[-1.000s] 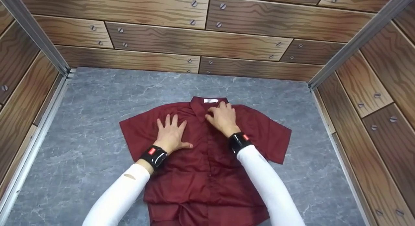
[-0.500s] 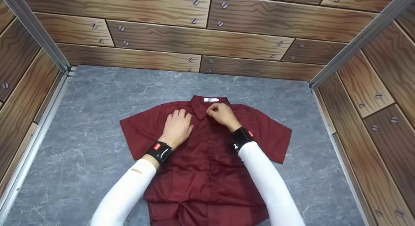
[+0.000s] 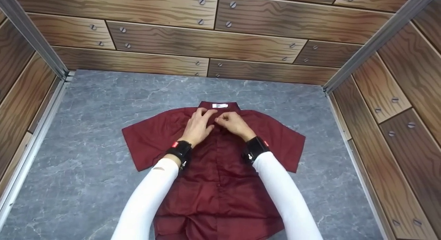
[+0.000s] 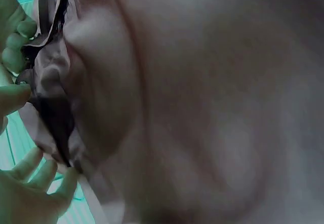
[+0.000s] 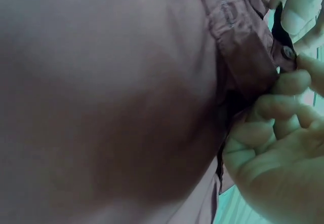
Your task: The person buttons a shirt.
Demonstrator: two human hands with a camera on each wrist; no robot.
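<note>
Firstly, right hand [image 3: 234,123]: fingers curled, thumb and forefinger pinching the cloth edge of a shirt [image 3: 216,174] at the neck, just beside a small button [image 5: 287,52]. Left hand [image 3: 199,127]: fingers loosely spread, thumb apart from forefinger, fingertips touching cloth at the left of the neck (the wrist views are dim and part blurred). Shirt: one, dark red, short-sleeved, laid front up between and below the hands, collar [image 3: 202,105] at the far end, rumpled towards the near end. Label [image 3: 219,105]: one, white, inside the collar. Wristbands [image 3: 255,149]: two, black with a red tag, one per wrist. Sleeves [image 3: 286,195]: two, white (the left one with a hole near the wrist). Table [image 3: 86,129]: grey, marbled, under the shirt. Walls [image 3: 213,38]: plank-patterned, far, left and right. Posts [image 3: 379,45]: metal, at both far corners.
</note>
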